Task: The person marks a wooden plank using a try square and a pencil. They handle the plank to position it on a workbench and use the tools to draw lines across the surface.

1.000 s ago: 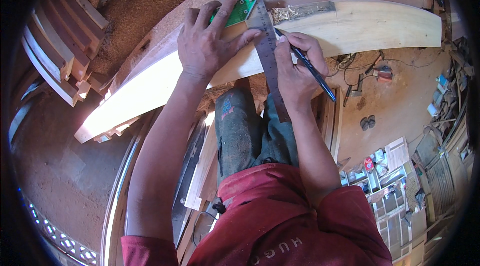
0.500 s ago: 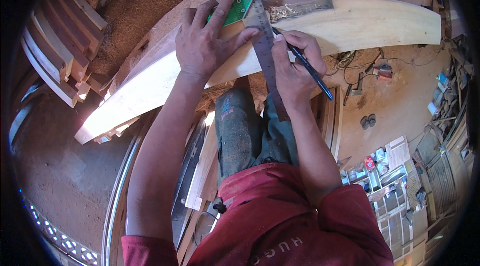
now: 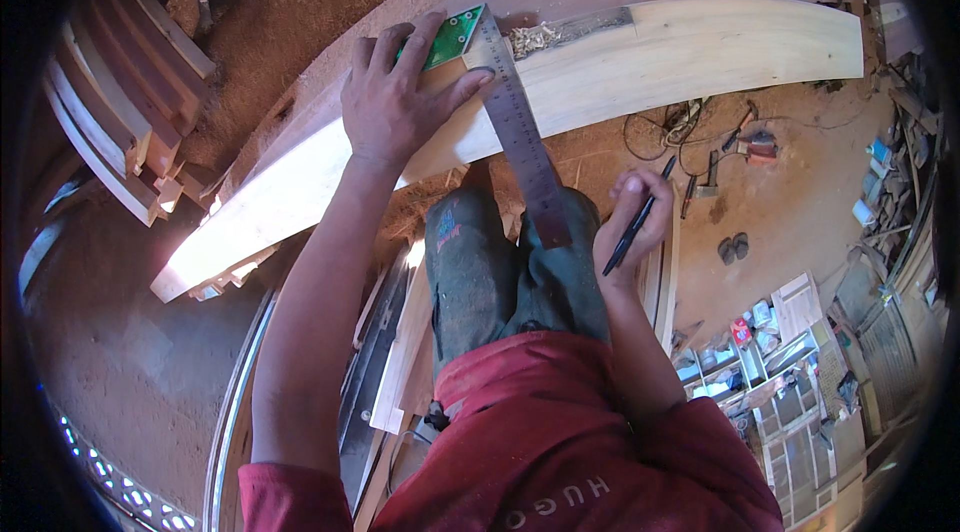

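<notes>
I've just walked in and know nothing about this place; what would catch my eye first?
Most likely the long, pale, curved board sweeping across the upper part of the view, its left end brightly lit. Across it lies a metal ruler blade with a bright green handle, the left hand over that handle. Then the dark pen in the right hand, beside the person's right knee.

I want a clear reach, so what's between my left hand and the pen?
In the head view, part of the pale board, the square's metal blade and your right trouser leg.
</notes>
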The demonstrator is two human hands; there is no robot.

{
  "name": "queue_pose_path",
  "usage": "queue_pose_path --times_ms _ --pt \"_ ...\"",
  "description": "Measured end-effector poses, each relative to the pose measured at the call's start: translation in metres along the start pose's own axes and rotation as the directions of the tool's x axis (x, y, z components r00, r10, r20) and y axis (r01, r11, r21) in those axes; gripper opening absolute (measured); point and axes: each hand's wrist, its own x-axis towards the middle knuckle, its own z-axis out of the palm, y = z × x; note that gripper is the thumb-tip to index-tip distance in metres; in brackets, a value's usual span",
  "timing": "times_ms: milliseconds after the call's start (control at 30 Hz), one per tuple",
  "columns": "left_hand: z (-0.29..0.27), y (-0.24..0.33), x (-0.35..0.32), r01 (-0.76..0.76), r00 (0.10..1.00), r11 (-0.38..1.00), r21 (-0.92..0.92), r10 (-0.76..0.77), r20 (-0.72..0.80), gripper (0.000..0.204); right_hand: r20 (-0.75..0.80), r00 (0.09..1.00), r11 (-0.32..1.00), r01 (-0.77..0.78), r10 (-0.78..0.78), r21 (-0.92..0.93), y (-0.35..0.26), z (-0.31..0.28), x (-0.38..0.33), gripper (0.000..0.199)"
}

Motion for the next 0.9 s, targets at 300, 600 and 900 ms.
queue_pose_path --times_ms 300,600,900 --pt "-0.006 0.0 0.003 0.017 0.999 0.999 -0.032 -0.016 0.048 0.075 0.476 0.854 0.962 -0.095 0.211 -0.255 -0.02 -0.007 -0.028 0.027" --pt "0.015 0.075 0.077 -0.021 0.999 0.972 -0.235 0.028 0.023 0.05 0.33 0.884 0.932 -0.361 0.331 0.031 -0.014 -0.045 0.029 0.026" --pt "0.048 0.111 0.102 -0.019 0.994 0.952 -0.305 0.051 0.097 0.047 0.244 0.904 0.936 -0.345 0.352 -0.072 0.002 -0.072 0.072 0.024"
